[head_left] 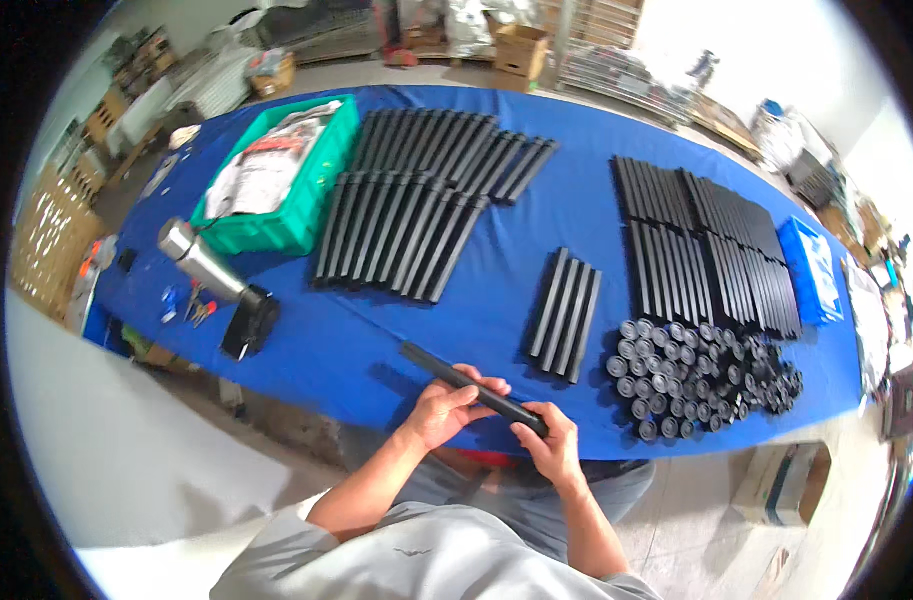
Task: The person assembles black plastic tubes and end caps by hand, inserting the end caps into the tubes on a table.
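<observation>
A black tube (pixel 481 393) is held tilted in front of me, over the near edge of the blue-covered table. My left hand (pixel 444 408) grips it around the middle, thumb on top. At its lower right end, the fingers of my right hand (pixel 549 440) close round the tip; whether a cap sits there is hidden. Just beyond lie several loose black tubes (pixel 566 315) side by side. To their right is a heap of round black caps (pixel 666 375).
Black tubes with capped ends (pixel 396 225) lie in rows at the back left, beside a green crate (pixel 276 235) of papers. More tubes (pixel 701 240) fill the right, next to a blue bin (pixel 811 270). A silver cylindrical device (pixel 206 260) on a black base stands at left.
</observation>
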Action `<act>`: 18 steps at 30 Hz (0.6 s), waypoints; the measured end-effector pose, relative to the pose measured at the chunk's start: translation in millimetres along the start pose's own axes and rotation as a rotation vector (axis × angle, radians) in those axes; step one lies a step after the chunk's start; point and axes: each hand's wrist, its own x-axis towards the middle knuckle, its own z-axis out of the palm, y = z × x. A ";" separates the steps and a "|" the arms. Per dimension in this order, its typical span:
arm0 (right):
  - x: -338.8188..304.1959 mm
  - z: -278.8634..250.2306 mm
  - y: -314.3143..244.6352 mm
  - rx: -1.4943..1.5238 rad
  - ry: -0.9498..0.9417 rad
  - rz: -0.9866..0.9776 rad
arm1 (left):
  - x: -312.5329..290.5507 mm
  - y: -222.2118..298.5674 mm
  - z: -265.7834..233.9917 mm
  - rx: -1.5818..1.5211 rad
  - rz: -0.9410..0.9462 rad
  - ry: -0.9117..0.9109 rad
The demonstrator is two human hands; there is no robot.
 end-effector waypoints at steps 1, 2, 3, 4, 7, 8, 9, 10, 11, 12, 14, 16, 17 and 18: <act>0.6 -0.1 -1.1 -0.016 -0.017 -0.025 | -1.5 0.3 -0.2 0.029 0.003 0.021; 1.1 0.1 0.0 -0.041 -0.037 -0.026 | -2.7 1.1 0.8 0.037 0.024 0.019; 1.2 3.6 -1.1 -0.035 -0.044 -0.034 | -6.4 4.1 1.8 0.049 0.033 0.033; 1.7 5.3 -2.1 -0.030 -0.048 -0.041 | -7.0 5.2 1.6 0.060 0.039 0.045; 3.0 2.4 -7.1 -0.080 -0.050 -0.093 | -5.4 5.2 -0.1 0.057 0.042 0.029; 2.1 1.9 -5.4 -0.082 -0.039 -0.091 | -4.4 3.9 -0.4 0.059 0.033 0.022; 1.9 1.5 -4.4 -0.091 -0.033 -0.105 | -3.3 3.1 -0.7 0.061 0.036 0.017; 2.0 1.2 -4.1 -0.098 -0.029 -0.120 | -2.4 3.2 -0.5 0.065 0.042 0.013; 2.3 1.1 -4.5 -0.096 -0.024 -0.122 | -1.8 3.9 0.4 0.069 0.040 0.010; 1.9 0.3 -4.2 -0.116 -0.018 -0.145 | -1.3 3.1 1.1 0.060 0.034 0.020; 1.0 1.9 -3.6 -0.135 -0.011 -0.169 | 0.0 2.2 4.7 0.052 0.030 0.029; -0.2 8.7 -3.9 -0.170 0.131 -0.313 | -0.4 3.3 10.5 0.042 0.014 0.074; 0.2 8.5 -5.5 -0.167 0.129 -0.315 | -1.5 2.7 5.9 0.044 0.016 0.076; 1.2 6.2 -8.7 -0.141 0.088 -0.308 | -1.7 2.1 1.9 0.023 0.034 0.037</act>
